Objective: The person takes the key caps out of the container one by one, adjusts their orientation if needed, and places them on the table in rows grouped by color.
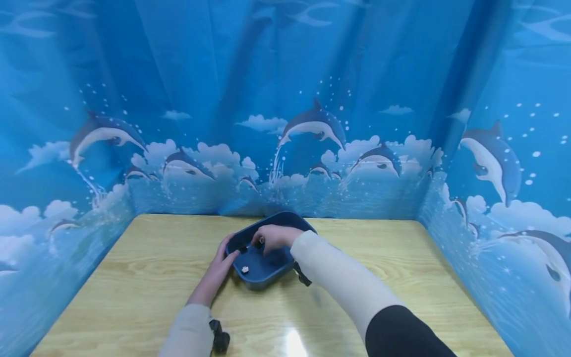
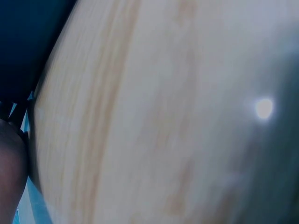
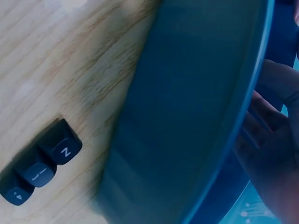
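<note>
In the head view a dark blue bin (image 1: 254,285) stands on the table. My left hand (image 1: 223,255) grips its left side, thumb over the rim and fingers outside. My right hand (image 1: 276,237) reaches inside with bent fingers. A small dark keycap (image 1: 261,240) shows between its thumb and forefinger, seemingly pinched there. On the bin's floor lie a small white piece (image 1: 245,269) and, by the left thumb, a black piece (image 1: 243,249). In the right wrist view, the right hand (image 3: 268,130) is partly hidden by the bin's rim.
Three black keycaps (image 3: 39,163) sit in a row on the wooden table (image 3: 70,60) beside the bin; the right arm hides them in the head view. A blue dolphin curtain (image 1: 250,124) surrounds the table's back and sides.
</note>
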Tool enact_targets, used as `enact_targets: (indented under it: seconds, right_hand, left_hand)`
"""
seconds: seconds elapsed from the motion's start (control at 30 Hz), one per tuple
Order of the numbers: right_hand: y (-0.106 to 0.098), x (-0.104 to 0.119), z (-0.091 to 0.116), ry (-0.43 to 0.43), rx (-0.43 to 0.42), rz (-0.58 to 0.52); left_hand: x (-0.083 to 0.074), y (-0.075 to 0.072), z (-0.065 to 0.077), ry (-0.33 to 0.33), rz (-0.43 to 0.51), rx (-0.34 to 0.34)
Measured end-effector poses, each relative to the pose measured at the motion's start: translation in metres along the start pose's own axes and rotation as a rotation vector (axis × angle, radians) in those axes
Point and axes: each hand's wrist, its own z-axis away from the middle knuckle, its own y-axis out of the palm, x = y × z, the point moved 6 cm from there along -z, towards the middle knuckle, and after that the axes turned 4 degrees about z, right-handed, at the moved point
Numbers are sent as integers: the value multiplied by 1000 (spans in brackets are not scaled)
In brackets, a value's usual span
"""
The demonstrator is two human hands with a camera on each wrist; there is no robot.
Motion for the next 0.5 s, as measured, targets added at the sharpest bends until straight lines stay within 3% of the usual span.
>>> enact_targets:
  seconds: [0.33, 0.5]
  right_hand:
    - [3, -3, 10, 44, 39, 28]
    - [5, -3, 17, 21, 57, 65]
  left_hand:
    - [-3, -1, 2, 37, -2, -16]
    - [-4, -1, 2, 55, 8, -18]
